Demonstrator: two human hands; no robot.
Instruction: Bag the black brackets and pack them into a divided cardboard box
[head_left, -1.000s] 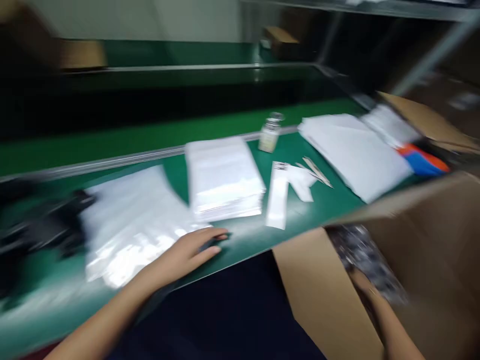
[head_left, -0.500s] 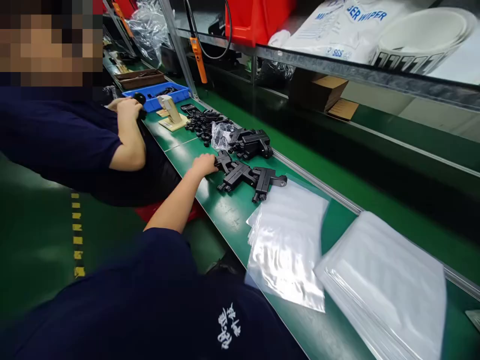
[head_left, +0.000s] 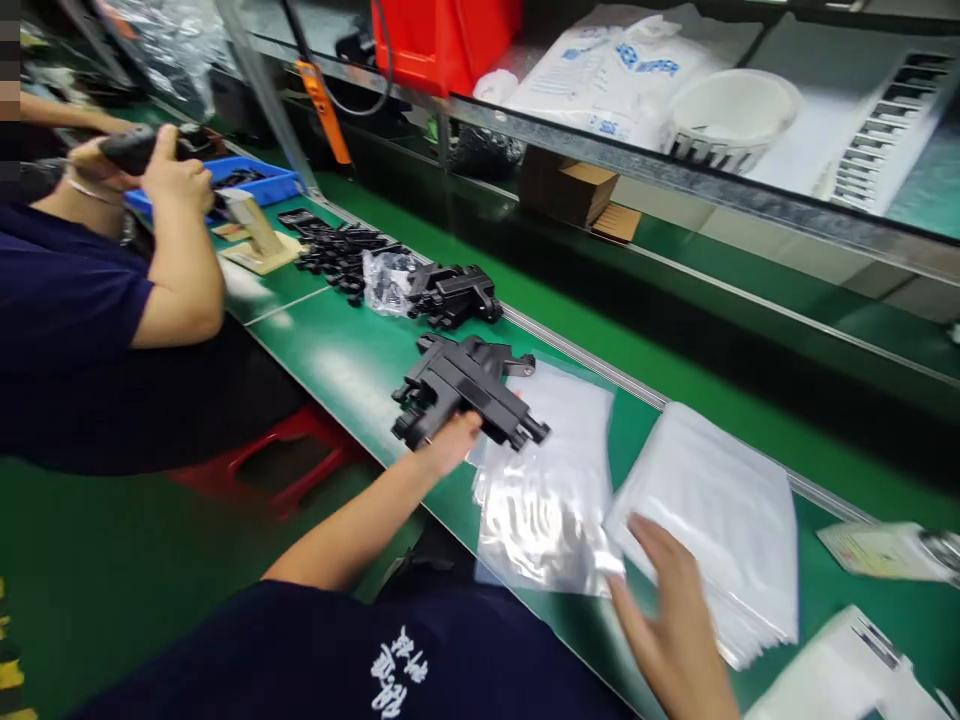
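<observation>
Raised over the green bench, a black plastic part (head_left: 469, 385) is held in my left hand (head_left: 452, 440), whose fingers go under it and are partly hidden. Other black parts lie behind and under it. My right hand (head_left: 671, 610) has its thumb and fingers apart, with nothing in it, beside the near edge of the clear bags (head_left: 544, 500). A thicker stack of clear bags (head_left: 712, 510) lies on the bench just beyond this hand. Farther back, more black parts (head_left: 457, 295) rest next to a crumpled clear bag (head_left: 388, 282).
At the left another person's hands (head_left: 176, 175) hold a black object near a blue tray (head_left: 262, 185). A metal shelf (head_left: 675, 180) runs above the bench's far side. A bottle (head_left: 885, 550) and a white item (head_left: 844, 670) are at the right.
My left hand has lifted a black part and moved right with it toward the bags. My right hand has come into view. The view has shifted to the right.
</observation>
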